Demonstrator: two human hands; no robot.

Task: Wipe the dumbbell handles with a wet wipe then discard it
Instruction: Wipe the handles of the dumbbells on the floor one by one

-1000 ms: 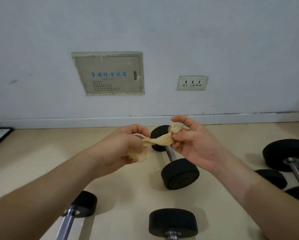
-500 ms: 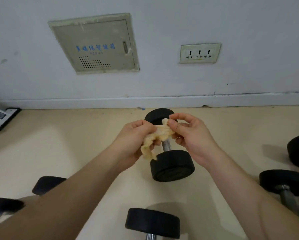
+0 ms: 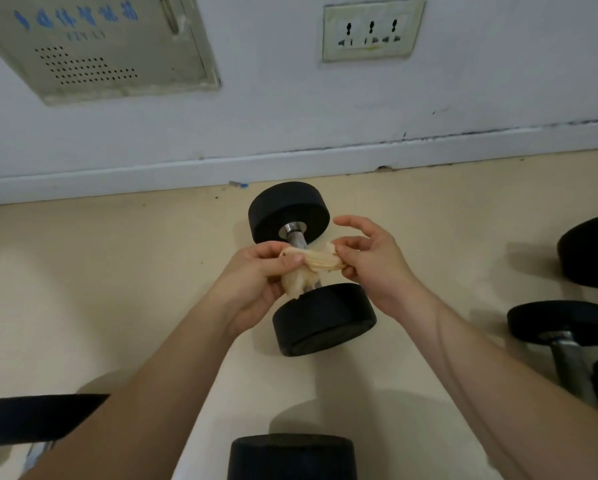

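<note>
Hands stretch a crumpled wet wipe (image 3: 311, 266) over the middle dumbbell's handle (image 3: 296, 239): left hand (image 3: 256, 282) and right hand (image 3: 370, 263) each pinch one end.

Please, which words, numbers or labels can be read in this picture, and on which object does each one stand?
Blue Chinese characters on the wall panel: too blurred to quote.
Small grey line under them: too small to read.
Wall socket, dumbbells: no text visible.
</note>
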